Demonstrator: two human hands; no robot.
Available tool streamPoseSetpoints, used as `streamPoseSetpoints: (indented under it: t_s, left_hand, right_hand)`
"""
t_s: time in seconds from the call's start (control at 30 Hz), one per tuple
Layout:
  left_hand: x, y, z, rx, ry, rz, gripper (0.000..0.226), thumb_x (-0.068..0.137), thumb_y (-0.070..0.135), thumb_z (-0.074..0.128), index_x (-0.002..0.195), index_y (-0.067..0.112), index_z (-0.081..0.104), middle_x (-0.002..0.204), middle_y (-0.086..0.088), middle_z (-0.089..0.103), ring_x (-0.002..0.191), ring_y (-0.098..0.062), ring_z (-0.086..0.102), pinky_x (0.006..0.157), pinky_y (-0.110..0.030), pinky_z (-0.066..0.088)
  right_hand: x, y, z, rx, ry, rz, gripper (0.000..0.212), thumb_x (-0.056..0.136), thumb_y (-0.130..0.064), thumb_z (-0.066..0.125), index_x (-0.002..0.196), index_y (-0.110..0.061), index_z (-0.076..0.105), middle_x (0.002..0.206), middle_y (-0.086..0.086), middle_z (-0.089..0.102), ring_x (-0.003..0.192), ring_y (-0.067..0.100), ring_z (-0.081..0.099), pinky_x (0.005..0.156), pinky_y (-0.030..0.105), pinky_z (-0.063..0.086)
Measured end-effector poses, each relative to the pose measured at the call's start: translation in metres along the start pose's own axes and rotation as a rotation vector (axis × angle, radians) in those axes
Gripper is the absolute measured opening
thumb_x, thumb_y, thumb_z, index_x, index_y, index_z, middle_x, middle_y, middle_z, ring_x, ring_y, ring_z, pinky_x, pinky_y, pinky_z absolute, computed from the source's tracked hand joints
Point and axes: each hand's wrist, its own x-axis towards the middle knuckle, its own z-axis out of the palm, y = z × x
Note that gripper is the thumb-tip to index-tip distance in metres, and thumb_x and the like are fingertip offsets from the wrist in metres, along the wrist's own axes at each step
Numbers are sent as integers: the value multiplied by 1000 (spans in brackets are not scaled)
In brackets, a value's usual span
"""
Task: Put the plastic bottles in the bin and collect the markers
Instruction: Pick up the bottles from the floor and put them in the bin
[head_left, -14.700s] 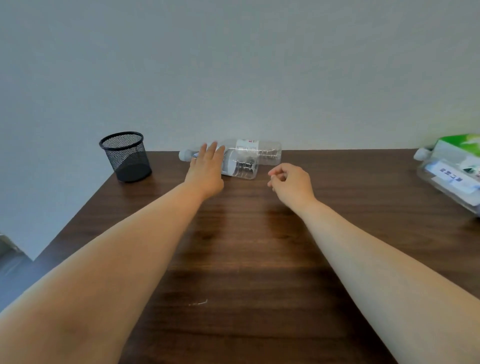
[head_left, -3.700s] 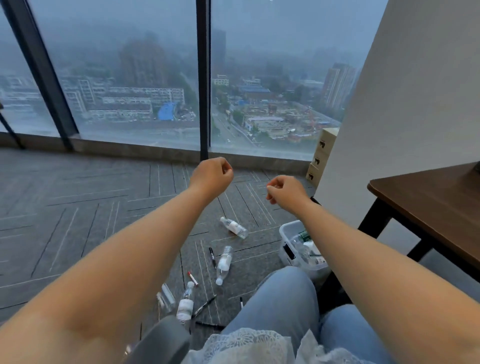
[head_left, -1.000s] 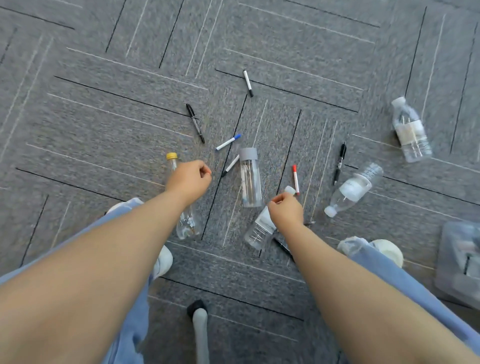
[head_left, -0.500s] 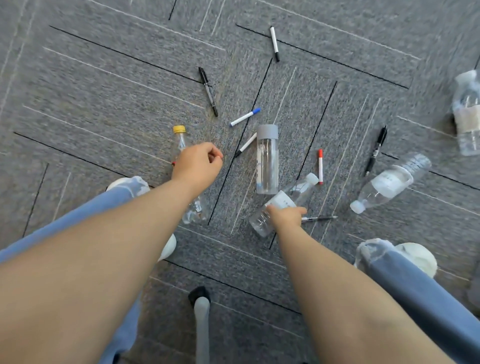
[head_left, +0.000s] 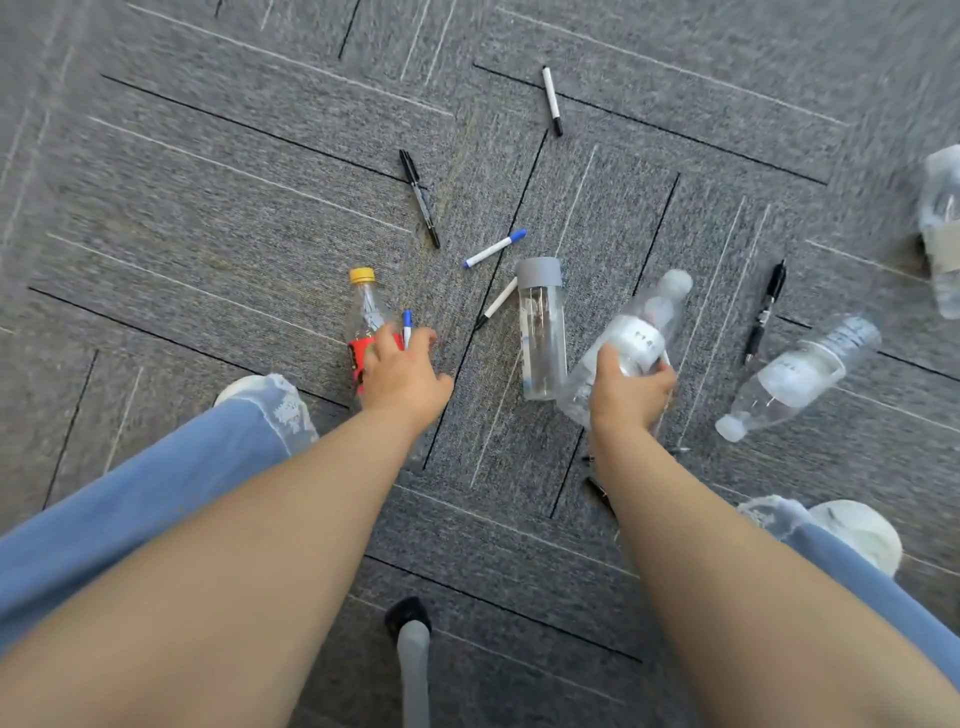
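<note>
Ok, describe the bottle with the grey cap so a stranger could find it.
Look on the grey carpet between the two hands. The grey-capped bottle lies just left of the right hand. Unlike its neighbours it is a straight, label-free clear cylinder with a wide grey lid.

Grey carpet (head_left: 208, 208) with thin black and white lines. A clear bottle (head_left: 366, 322) has a yellow cap and red label; another clear bottle (head_left: 541, 332) has a grey cap. White markers, one blue-capped (head_left: 494, 249), one black-capped (head_left: 551, 101). Light blue jeans (head_left: 156, 493).
</note>
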Motion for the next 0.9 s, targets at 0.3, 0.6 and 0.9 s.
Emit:
streamPoseSetpoints:
  t_s: [0.3, 0.6, 0.9]
  left_hand:
    - [30, -34, 21, -249, -169, -318, 39, 90, 30, 58, 129, 34, 53, 154, -8, -28, 142, -45, -8, 119, -48, 4]
    - [25, -38, 45, -134, -169, -195, 52, 85, 23, 66, 132, 35, 48, 150, -11, -33, 136, -45, 22, 116, -36, 23]
    - [-23, 14, -2, -150, 191, 15, 49, 86, 23, 61, 129, 37, 43, 155, -10, -21, 137, -43, 18, 111, -47, 30]
  right_hand:
    - [-14, -9, 34, -22, -367, -68, 59, 87, -20, 60, 137, -19, 28, 96, -2, 52, 74, 9, 57, 61, 24, 47]
    - [-11, -18, 23, -22, -339, -120, 56, 86, -23, 60, 134, -18, 33, 81, -7, 48, 65, 6, 50, 54, 21, 37]
    - [-30, -67, -39, -62, -359, -260, 53, 85, -25, 62, 130, -18, 35, 84, -12, 50, 70, 6, 53, 62, 23, 45]
